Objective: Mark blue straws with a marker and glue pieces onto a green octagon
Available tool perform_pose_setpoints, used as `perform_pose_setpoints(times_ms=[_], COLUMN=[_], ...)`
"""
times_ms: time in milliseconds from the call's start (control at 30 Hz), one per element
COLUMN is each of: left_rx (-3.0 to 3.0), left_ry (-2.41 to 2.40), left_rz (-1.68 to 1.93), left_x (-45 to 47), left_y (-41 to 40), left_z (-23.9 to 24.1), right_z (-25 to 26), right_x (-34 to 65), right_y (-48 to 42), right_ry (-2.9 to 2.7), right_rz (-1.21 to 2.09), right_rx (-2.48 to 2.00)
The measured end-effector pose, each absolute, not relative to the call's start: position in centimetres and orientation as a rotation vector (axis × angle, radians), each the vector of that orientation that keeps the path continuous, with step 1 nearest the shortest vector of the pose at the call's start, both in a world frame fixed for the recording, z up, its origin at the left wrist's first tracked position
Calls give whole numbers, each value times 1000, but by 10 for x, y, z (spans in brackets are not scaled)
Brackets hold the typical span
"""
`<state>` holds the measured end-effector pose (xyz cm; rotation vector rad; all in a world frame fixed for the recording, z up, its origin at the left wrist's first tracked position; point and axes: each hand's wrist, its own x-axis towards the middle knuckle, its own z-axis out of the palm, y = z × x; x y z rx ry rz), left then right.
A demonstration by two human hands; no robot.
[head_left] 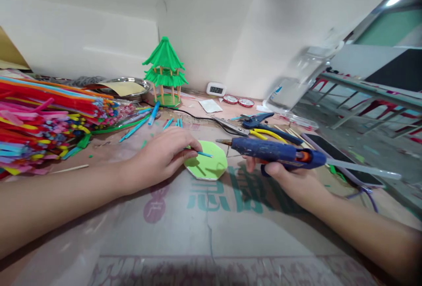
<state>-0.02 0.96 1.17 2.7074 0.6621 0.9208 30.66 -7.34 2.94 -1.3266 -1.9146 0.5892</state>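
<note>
My left hand (165,156) is closed in a pinch on a thin blue stick (205,154), whose tip lies over a light green octagonal card (207,167) on the cardboard-covered table. My right hand (290,180) grips a blue hot glue gun (273,150) held level, its metal nozzle pointing left, just above and right of the card. A clear glue stick pokes out of the gun's back end.
A big pile of coloured straws (46,114) lies at the left. A green paper pagoda model (164,72) stands at the back by a steel bowl (132,86). Pliers (263,127), scissors, a phone (339,156), a small clock (216,89) and loose blue sticks (153,113) lie around.
</note>
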Motion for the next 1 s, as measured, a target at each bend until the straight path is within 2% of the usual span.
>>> perform_pose_setpoints(times_ms=[200, 367, 1000], left_rx=[2706, 2754, 2736], left_ry=[680, 662, 648], left_rz=[946, 1003, 1016], left_x=[-2, -2, -1], left_y=[11, 11, 13], left_z=[10, 9, 7], right_z=[24, 26, 35], right_x=[310, 310, 301], right_y=[-72, -72, -74], right_ry=[-2003, -2047, -2047], right_rz=[490, 532, 394], right_rx=[-1275, -1220, -1414])
